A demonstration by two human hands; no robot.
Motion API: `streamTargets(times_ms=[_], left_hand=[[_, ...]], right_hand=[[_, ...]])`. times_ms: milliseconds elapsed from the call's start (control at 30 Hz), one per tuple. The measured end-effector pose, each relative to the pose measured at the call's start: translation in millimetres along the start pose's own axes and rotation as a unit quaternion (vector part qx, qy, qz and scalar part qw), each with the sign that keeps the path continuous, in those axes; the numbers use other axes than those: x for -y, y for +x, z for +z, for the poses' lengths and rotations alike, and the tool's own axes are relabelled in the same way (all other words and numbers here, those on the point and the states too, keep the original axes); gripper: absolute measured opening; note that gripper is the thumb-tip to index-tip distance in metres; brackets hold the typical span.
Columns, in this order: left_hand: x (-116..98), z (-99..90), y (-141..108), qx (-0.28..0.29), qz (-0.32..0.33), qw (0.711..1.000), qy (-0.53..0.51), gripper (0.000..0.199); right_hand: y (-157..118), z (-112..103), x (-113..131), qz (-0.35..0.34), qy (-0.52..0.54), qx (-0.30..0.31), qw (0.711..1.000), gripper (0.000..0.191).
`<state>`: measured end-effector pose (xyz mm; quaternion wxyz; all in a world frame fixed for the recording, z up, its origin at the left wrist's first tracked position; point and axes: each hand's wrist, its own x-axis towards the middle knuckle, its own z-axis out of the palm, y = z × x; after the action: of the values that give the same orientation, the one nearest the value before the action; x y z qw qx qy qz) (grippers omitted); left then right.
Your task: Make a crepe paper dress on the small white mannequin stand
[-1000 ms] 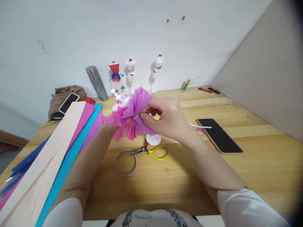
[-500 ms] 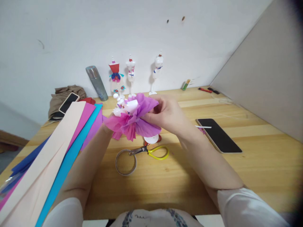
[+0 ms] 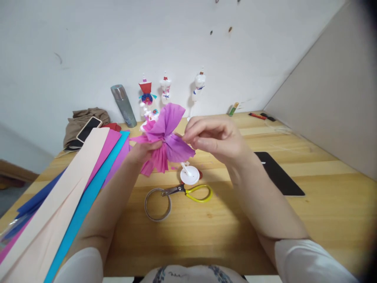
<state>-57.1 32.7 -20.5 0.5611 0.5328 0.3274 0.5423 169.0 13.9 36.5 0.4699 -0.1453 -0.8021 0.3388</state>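
Observation:
My left hand (image 3: 144,151) grips a small white dress form (image 3: 144,114), its thumb pressed on the gathered middle of a pink and purple crepe paper skirt (image 3: 173,118). The form is tilted; its round white base (image 3: 190,175) points toward me, and the paper hides much of its body. At the paper's right edge, my right hand (image 3: 216,135) has its fingertips pinched together. Whatever lies between them is too small to make out. Below, yellow-handled scissors (image 3: 198,193) lie with their tips over a roll of tape (image 3: 145,206).
Long crepe paper strips (image 3: 70,173) lie on the left. Three dress forms (image 3: 165,84), a tilted flask (image 3: 123,106) and a glue stick (image 3: 233,109) stand by the wall. One phone (image 3: 277,175) lies at right, another (image 3: 89,129) on brown cloth (image 3: 88,114).
My right hand has moved slightly right, its fingertips now at the paper's edge. The dress form has turned, showing the skirt's gathered centre and more of the base. The view has shifted a little.

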Motion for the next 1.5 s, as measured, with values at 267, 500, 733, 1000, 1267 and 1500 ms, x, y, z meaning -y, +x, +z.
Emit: streamTargets(times_ms=[267, 500, 733, 1000, 1267, 1500], left_hand=[[-10.2, 10.6, 1.6, -0.008, -0.017, 1.000, -0.017, 0.039], [-13.5, 9.3, 9.0, -0.034, -0.014, 0.999, -0.036, 0.043], [-14.5, 7.1, 9.8, -0.030, -0.044, 0.997, -0.047, 0.038], [-16.8, 2.8, 12.3, -0.097, -0.003, 0.994, -0.048, 0.034], [-26.2, -3.9, 12.1, -0.089, -0.015, 0.996, -0.024, 0.030], [-8.7, -2.9, 14.9, -0.131, 0.050, 0.990, 0.022, 0.040]], right_hand=[[2.0, 1.7, -10.0, 0.005, -0.155, 0.074, 0.985, 0.021], [-0.7, -3.5, -3.1, -0.028, -0.198, -0.006, 0.980, 0.023], [-0.9, -4.4, -11.3, -0.054, -0.309, 0.087, 0.945, 0.016], [-2.3, -18.4, -14.9, 0.110, -0.231, 0.266, 0.929, 0.015], [0.7, -17.6, -8.7, 0.220, -0.280, 0.351, 0.866, 0.016], [-1.7, -21.0, -17.9, 0.224, -0.288, 0.211, 0.907, 0.013]])
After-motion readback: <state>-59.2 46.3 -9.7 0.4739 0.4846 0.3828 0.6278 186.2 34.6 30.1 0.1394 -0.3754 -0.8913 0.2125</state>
